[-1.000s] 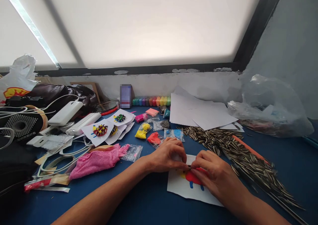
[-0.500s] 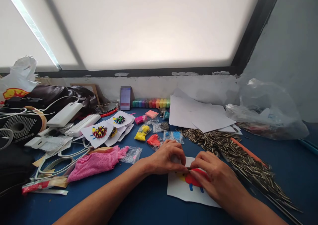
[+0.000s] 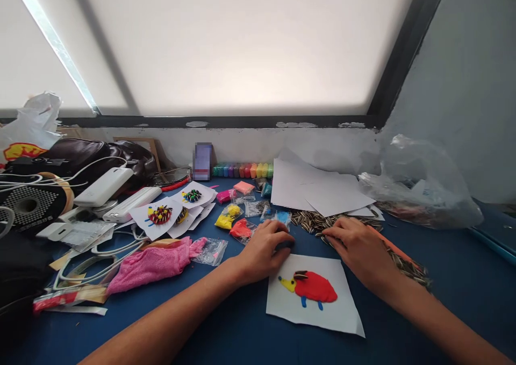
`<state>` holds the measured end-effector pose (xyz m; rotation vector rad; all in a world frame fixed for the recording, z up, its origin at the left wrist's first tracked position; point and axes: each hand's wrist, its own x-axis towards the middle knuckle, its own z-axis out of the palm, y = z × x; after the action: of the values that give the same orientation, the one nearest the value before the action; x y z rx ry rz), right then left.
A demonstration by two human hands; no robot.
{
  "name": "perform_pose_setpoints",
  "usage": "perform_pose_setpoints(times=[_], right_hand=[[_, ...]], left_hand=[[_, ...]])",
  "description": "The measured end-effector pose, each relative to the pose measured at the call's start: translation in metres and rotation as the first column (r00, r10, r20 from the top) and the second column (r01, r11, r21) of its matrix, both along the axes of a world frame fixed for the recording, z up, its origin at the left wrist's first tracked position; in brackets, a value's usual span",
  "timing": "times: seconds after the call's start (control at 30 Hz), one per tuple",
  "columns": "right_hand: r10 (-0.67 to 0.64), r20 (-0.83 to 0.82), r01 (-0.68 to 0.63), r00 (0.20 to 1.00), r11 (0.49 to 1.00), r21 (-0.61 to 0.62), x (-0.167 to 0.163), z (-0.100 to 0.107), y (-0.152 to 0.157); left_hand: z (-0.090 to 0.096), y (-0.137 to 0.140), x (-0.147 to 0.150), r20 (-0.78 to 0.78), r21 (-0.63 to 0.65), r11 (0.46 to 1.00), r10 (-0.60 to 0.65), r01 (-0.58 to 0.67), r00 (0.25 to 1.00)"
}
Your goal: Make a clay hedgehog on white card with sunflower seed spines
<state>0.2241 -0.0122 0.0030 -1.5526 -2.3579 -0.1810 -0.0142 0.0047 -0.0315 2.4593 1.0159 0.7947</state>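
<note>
A hedgehog figure of clay lies on a white paper sheet. Its body is red, its snout yellow, its legs blue, and sunflower seeds sit at the front of its back. My left hand rests at the sheet's upper left corner, fingers curved and apart from the thumb, nothing visible between them. At the near edge of a sunflower seed pile, my right hand has thumb and fingertips pinched at a seed. The hand covers part of the pile.
Bags of yellow clay and red clay lie beyond my left hand. Finished seed figures on paper, a pink cloth, cables and power banks fill the left side. Paper sheets and a plastic bag stand behind the seeds.
My right hand has left the clay hedgehog and moved up and right to the seed pile. My left hand has drawn back slightly left, uncovering the figure and the seeds on it.
</note>
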Motion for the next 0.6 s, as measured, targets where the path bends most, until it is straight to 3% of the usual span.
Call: perform_pose_setpoints(times=[0.33,0.6], right_hand=[[0.056,0.197,-0.059,0.979,0.998,0.008,-0.018,-0.001,0.020],[0.130,0.163,-0.134,0.978,0.991,0.019,-0.019,0.007,0.015]], left_hand=[[0.003,-0.001,0.000,-0.054,0.029,1.000,0.005,-0.004,0.999],[0.003,-0.002,0.000,-0.050,0.028,1.000,0.007,-0.006,0.999]])
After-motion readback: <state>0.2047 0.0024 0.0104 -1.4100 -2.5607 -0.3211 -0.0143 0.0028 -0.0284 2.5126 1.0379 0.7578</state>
